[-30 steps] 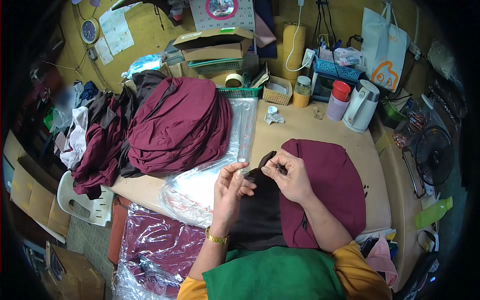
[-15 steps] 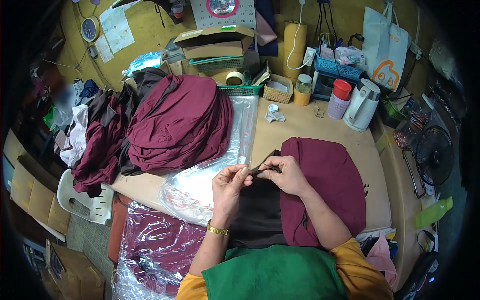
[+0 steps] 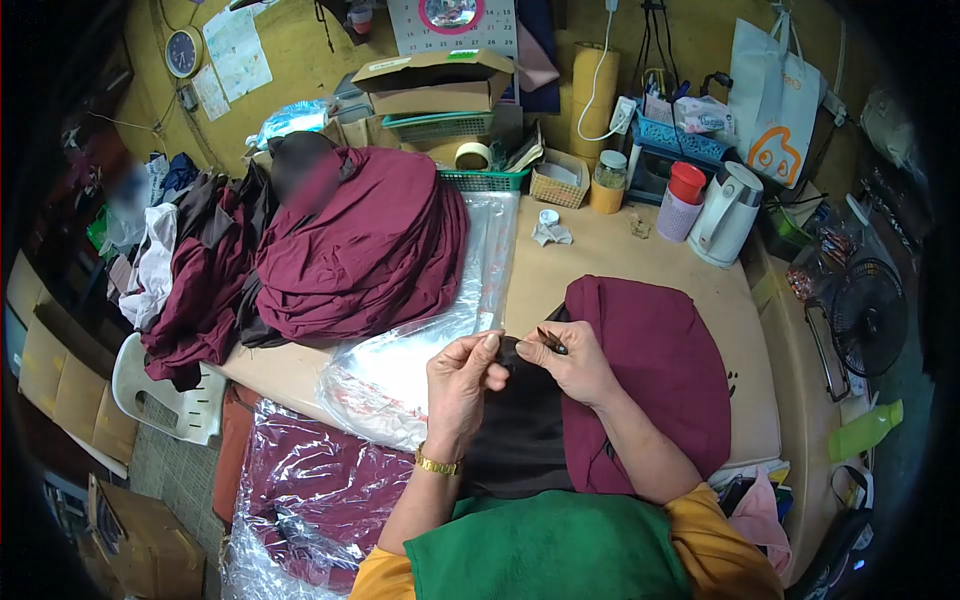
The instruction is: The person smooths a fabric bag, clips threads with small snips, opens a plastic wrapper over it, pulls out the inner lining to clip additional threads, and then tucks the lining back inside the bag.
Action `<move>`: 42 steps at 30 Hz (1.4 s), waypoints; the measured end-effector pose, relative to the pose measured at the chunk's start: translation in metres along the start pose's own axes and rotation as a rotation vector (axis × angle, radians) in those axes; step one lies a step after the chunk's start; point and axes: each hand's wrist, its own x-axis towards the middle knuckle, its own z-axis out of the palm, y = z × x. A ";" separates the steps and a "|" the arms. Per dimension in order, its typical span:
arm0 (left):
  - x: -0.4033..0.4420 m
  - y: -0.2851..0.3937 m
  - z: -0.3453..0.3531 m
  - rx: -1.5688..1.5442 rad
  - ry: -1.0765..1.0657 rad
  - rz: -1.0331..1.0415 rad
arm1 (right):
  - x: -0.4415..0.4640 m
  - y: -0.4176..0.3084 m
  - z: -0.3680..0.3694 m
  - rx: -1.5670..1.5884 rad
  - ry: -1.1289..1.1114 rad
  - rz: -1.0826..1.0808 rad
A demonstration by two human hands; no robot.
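Observation:
My left hand (image 3: 462,375), a gold watch at its wrist, pinches an edge of black fabric (image 3: 520,420) between thumb and fingertips. Close beside it, my right hand (image 3: 570,362) is closed on the same edge. A small dark object (image 3: 552,342) pokes out from the right fingers; its kind is too small to tell. The black fabric lies against my green apron (image 3: 550,545) and joins a maroon garment (image 3: 655,370) spread on the table to the right, partly under my right forearm.
A tall pile of maroon cloth (image 3: 365,240) stands at left on clear plastic bags (image 3: 375,370). Bagged maroon cloth (image 3: 320,490) lies lower left. At the back are a cardboard box (image 3: 435,82), a jar (image 3: 608,182), a red-lidded cup (image 3: 682,200) and a white kettle (image 3: 727,213).
Both hands stay close together at the black edge. My right fingers have turned slightly, and the small dark object now shows in them. The camera view has shifted a little.

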 end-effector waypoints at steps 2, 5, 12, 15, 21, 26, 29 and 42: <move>-0.001 0.000 0.003 -0.119 0.051 -0.038 | -0.001 0.006 -0.001 0.040 0.001 0.004; -0.001 -0.002 0.000 -0.227 -0.040 -0.057 | -0.002 0.018 -0.005 0.197 -0.050 0.163; 0.000 0.001 0.001 -0.278 -0.050 -0.035 | -0.010 -0.010 0.005 -0.392 0.328 -0.309; 0.000 0.000 0.003 -0.256 -0.029 -0.018 | -0.018 -0.031 0.004 -0.844 0.300 -0.546; -0.003 -0.001 0.009 -0.178 -0.034 0.024 | -0.017 -0.032 0.012 -1.086 0.352 -0.769; -0.006 -0.001 0.010 -0.051 -0.033 0.125 | -0.014 -0.032 0.012 -1.117 0.328 -0.770; -0.013 0.001 0.017 0.002 -0.085 0.184 | -0.012 -0.032 0.010 -1.098 0.313 -0.751; -0.008 -0.003 0.010 -0.071 -0.035 0.144 | -0.019 -0.039 0.011 -1.098 0.295 -0.772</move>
